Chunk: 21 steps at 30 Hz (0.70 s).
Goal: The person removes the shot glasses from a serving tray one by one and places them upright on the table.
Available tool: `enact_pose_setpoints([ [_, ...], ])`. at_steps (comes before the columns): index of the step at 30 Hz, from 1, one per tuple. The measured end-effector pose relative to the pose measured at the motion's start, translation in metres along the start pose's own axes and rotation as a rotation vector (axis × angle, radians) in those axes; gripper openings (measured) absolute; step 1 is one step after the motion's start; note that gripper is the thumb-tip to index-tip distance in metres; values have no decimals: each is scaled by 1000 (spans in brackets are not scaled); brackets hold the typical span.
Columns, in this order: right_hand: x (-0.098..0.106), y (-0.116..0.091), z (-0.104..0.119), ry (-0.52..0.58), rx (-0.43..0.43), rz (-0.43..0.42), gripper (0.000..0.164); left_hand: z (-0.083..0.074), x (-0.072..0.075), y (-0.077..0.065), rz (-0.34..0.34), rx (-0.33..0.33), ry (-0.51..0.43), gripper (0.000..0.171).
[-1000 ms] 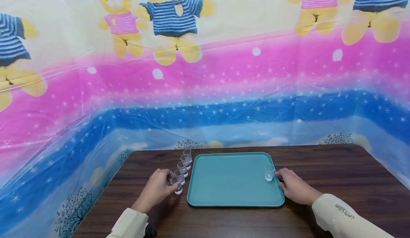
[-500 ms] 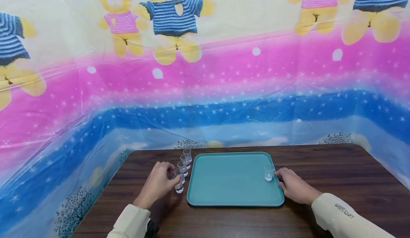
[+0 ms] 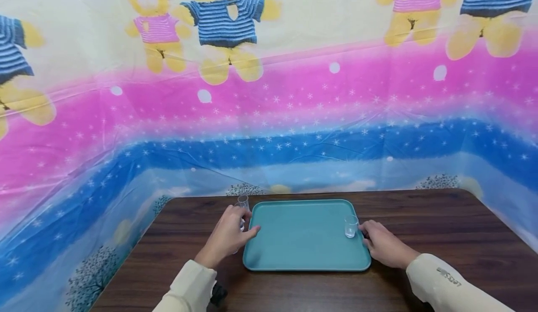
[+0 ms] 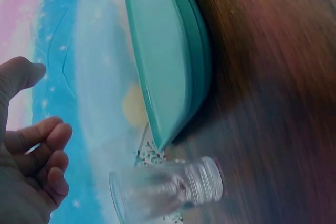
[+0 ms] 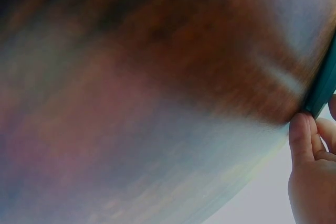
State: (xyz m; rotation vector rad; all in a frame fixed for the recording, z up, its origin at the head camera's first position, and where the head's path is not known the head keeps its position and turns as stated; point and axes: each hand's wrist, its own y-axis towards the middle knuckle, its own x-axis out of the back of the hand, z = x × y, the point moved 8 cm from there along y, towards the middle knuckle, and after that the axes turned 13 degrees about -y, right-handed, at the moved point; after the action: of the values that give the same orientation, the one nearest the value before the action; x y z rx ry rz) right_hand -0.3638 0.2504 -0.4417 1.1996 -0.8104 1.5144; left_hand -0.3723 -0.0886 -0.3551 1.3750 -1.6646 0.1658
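Note:
My left hand (image 3: 229,232) hovers at the left edge of a teal tray (image 3: 302,269), thumb spread from loosely bent fingers. In the left wrist view this hand (image 4: 37,156) holds nothing, and a small clear shot glass (image 4: 168,190) stands on the table beyond its fingertips. The row of shot glasses beside the tray is mostly hidden behind the hand in the head view; the farthest glass (image 3: 243,202) shows above it. Another shot glass (image 3: 350,227) stands upright on the tray's right side. There my right hand (image 3: 384,243) pinches the tray's rim (image 5: 320,85).
Under everything is a dark wood-grain table (image 3: 437,223). A printed cloth (image 3: 294,130) with bears and snowflakes hangs behind the table and round its sides.
My left hand has come away from the nearest glass of the row and moved right and forward to the tray's edge, covering most of the row. The right hand stays at the tray.

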Motion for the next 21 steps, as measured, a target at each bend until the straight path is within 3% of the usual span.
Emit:
enact_pose_setpoints([
  [10, -1, -1, -5, -11, -7, -2, 27, -26, -44, 13, 116, -157, -51, 24],
  [21, -1, 0, -3, -14, -22, -6, 26, -53, -77, 32, 154, -199, -46, 25],
])
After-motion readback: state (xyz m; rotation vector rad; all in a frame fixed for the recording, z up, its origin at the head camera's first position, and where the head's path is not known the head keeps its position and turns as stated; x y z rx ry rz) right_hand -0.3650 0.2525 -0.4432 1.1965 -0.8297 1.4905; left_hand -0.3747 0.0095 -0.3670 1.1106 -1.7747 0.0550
